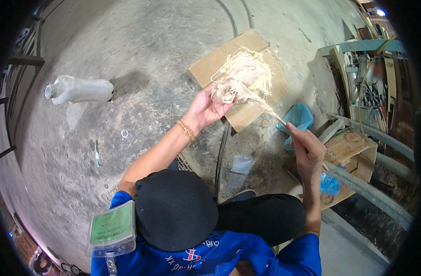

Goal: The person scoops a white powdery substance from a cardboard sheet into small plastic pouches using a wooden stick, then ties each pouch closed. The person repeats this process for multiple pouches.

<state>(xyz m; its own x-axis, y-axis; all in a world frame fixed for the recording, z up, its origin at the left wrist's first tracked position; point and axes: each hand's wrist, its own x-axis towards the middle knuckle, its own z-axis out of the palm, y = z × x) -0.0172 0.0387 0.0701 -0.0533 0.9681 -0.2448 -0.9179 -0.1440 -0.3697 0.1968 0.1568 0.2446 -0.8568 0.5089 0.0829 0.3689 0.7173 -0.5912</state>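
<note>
Near my knees, my right hand (308,149) pinched a thin wooden stick (278,119); beyond it my left hand (206,109) gripped a pale putty lump (229,90) over smeared cardboard (209,64). Farther left, a capless white plastic bottle (79,89) lay on its side, contents unseen.

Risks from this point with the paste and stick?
1. The left hand cups a sticky pale lump bare; paste may smear the bracelet.
2. The right hand pulls with a thin stick; it might snap or fling paste.
3. Drips may miss the cardboard and hit the concrete floor.
</note>
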